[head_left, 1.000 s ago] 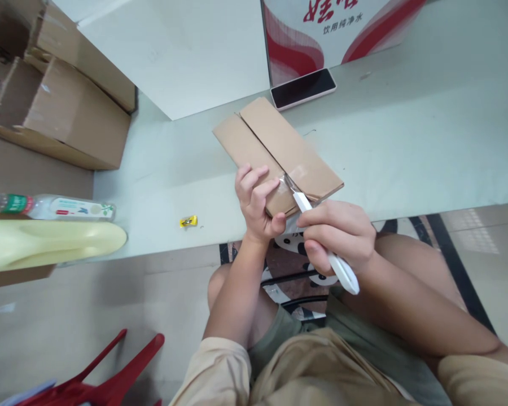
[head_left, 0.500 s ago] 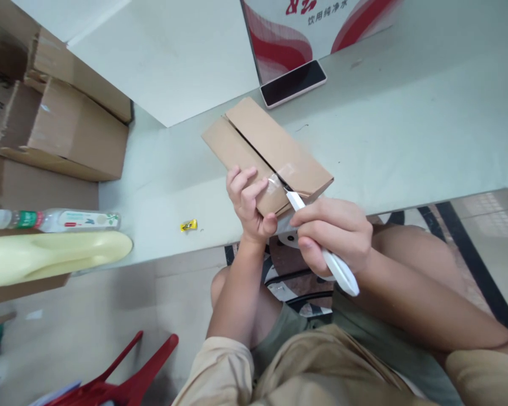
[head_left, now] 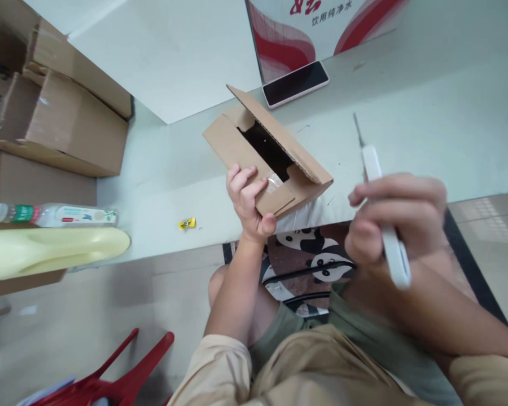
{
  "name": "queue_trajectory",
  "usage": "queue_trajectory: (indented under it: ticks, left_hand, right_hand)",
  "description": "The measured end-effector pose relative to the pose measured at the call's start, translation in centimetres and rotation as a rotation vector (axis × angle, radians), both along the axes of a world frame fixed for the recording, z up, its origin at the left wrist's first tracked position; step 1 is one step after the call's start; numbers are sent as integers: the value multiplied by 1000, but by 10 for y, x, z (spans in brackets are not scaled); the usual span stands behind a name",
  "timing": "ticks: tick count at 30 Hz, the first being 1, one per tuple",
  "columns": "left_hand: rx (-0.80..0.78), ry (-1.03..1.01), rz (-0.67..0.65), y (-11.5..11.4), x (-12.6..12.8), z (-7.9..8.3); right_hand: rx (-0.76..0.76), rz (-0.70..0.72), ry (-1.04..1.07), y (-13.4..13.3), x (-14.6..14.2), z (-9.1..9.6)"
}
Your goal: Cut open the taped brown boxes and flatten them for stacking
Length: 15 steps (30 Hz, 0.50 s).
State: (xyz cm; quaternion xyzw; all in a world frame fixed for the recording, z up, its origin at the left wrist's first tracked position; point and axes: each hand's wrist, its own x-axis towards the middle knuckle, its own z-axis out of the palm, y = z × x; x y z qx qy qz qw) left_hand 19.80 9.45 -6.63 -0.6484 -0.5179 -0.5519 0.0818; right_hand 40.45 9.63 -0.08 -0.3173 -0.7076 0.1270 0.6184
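A small cardboard box [head_left: 237,144] is tilted over the table, one top flap raised and a dark gap showing inside. Its contents cannot be made out. Clear tape clings near the front end of the lower flap. My left hand [head_left: 252,200] grips the box at its near left side, fingers over the flap and thumb below. To the right of the box, and apart from it, my right hand [head_left: 402,217] is closed around a white utility knife [head_left: 392,242]. The knife's thin blade points away from me.
A phone [head_left: 296,84] lies by a printed red-and-white box [head_left: 279,39] at the back. Left are cardboard cartons [head_left: 74,124], a plastic bottle [head_left: 78,215] and a pale yellow object [head_left: 55,251]. A small yellow packet [head_left: 187,224] lies on the table [head_left: 165,169]. Below stands a red chair [head_left: 122,383].
The box's upper flap has lifted, opening a gap. My right hand has drawn the utility knife away from the box to the right. My left hand keeps its hold.
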Motion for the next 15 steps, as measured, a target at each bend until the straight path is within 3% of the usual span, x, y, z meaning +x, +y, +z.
queue_trajectory:
  ticks: [3, 7, 15]
  left_hand:
    - [55, 4, -22, 1, -1, -1]
    - [51, 9, -6, -3, -6, -2]
    - [48, -113, -57, -26, -32, -6]
  right_hand:
    - [94, -148, 46, 28, -3, -17]
    - [-36, -175, -95, 47, -1, -30]
    - [-311, -145, -328, 45, -6, -51]
